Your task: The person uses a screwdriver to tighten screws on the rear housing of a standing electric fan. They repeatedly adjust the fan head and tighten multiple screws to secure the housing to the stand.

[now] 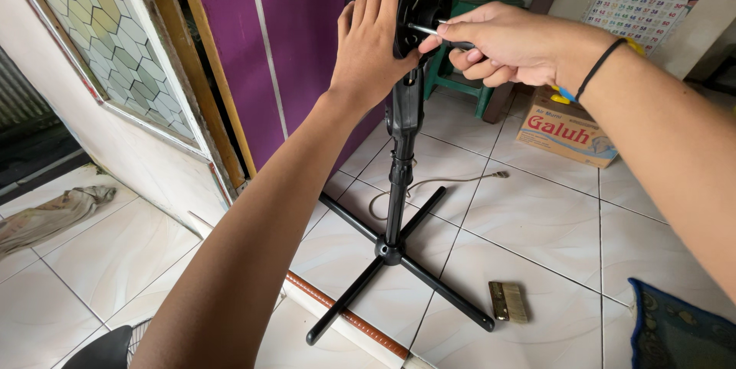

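Observation:
A black stand fan without its blades stands on a cross-shaped base (395, 250) on the tiled floor. My left hand (373, 35) lies flat against the black motor housing (425, 1) at the top of the pole (400, 169), steadying it. My right hand (498, 43) grips a screwdriver (425, 30) whose metal shaft points left into the front of the housing. A black band circles my right wrist.
A cardboard box (566, 127) and a green plastic stool (460, 70) stand behind the fan. A white power cord (429, 182) trails on the tiles. A small brush (508, 301) lies near the base, a long rod (337, 311) in front, a dark mat (678, 331) at the right.

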